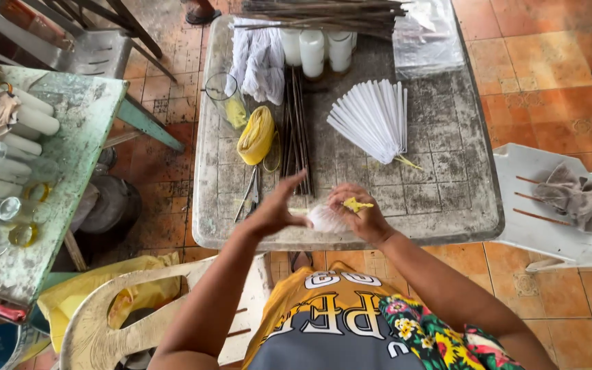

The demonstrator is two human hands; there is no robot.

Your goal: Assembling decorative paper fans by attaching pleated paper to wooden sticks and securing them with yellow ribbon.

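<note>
Holding a small white bundle [325, 218] over the near edge of the grey table [447, 199], we keep both hands close together around it. Our left hand [273, 211] presses its thumb against the bundle with fingers spread and raised, while our right hand [359, 214] cups the other side and pinches a yellow strip [356, 204] at its fingertips. Just beyond lie dark sticks [297, 137], scissors [251, 192], a yellow roll [255, 134] and a fan of white sticks [373, 120].
</note>
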